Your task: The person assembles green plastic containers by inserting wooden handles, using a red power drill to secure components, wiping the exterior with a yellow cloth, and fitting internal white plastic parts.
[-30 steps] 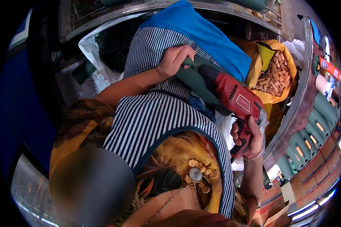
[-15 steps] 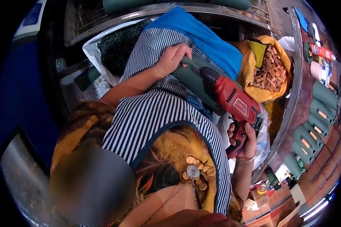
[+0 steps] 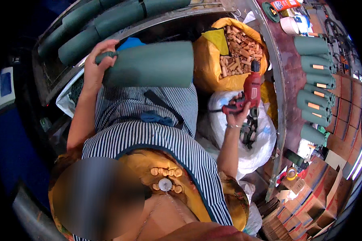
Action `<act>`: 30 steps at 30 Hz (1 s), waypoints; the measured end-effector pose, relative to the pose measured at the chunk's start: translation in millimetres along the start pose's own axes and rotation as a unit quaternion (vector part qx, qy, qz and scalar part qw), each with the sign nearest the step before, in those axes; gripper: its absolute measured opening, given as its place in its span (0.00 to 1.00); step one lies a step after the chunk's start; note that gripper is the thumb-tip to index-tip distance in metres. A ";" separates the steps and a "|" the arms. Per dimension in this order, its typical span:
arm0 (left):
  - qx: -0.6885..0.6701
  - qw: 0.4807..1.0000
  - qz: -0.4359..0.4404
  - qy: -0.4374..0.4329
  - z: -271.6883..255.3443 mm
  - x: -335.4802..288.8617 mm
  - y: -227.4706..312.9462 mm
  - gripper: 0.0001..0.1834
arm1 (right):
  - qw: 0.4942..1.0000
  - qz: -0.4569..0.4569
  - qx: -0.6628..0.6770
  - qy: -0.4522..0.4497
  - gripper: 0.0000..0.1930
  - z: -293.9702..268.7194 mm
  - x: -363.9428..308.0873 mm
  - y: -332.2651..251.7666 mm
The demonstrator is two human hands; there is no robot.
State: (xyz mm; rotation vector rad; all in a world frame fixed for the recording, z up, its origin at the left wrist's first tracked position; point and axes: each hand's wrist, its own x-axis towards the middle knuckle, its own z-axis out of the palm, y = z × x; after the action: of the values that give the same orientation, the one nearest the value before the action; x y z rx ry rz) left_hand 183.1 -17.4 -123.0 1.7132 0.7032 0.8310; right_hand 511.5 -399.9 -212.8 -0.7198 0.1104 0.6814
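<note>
Across the person's lap, at its far left, the left hand (image 3: 94,66) is closed around the narrow, knobbed end of a dark green cylinder (image 3: 155,64), thumb and fingers wrapped over it. The cylinder lies crosswise above the thighs, its wide end toward the right. Well apart from it, the right hand (image 3: 238,115) is clamped on the handle of a red power drill (image 3: 252,89), whose black chuck points away from the body; whether a bit sits in the chuck is too small to tell. A thin bracelet (image 3: 234,126) circles the right wrist.

Under the cylinder spreads a striped apron (image 3: 145,136), and a scrap of blue cloth (image 3: 131,42) shows past its far side. Near the cylinder's wide end stands an open yellow sack (image 3: 208,76) full of short orange-brown tubes (image 3: 245,50). Nearer the body, beside the right forearm, sits a white plastic bag (image 3: 264,150).

Farther out, a metal-edged rack (image 3: 185,13) at upper left bears more green cylinders (image 3: 118,20). On the right, a bench (image 3: 284,86) carries a row of green pieces (image 3: 313,64). Cardboard boxes (image 3: 315,201) are stacked at lower right.
</note>
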 end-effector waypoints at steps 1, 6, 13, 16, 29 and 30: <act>0.027 0.999 -0.015 -0.039 -3.9 1.0 10.0 0.10 | 0.999 -0.002 0.031 -0.012 0.24 -18.6 25.8 6.5; 0.144 0.972 0.010 -0.184 -13.5 8.8 12.5 0.10 | 0.986 -0.014 0.169 -0.008 0.22 -90.3 121.2 27.8; 0.117 0.960 -0.027 -0.253 -23.2 14.4 16.0 0.07 | 0.970 -0.083 0.094 0.206 0.27 -98.8 143.1 52.6; 0.087 0.963 -0.036 -0.253 -24.3 13.5 8.6 0.07 | 0.855 -0.174 -0.187 0.451 0.28 -69.1 141.7 65.1; -0.144 0.971 -0.075 -0.173 -6.8 9.0 -15.5 0.27 | 0.379 -0.099 -0.919 0.043 0.15 -53.8 189.4 49.0; -0.137 0.976 -0.068 -0.152 -7.1 4.1 -16.9 0.30 | 0.449 -0.161 -0.878 0.024 0.15 -37.3 183.6 52.7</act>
State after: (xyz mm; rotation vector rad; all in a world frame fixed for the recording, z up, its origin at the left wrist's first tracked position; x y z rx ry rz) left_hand 178.8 -5.7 -137.1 1.4818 0.4670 0.5276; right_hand 627.6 -296.3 -329.7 -2.7198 -0.8603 0.1261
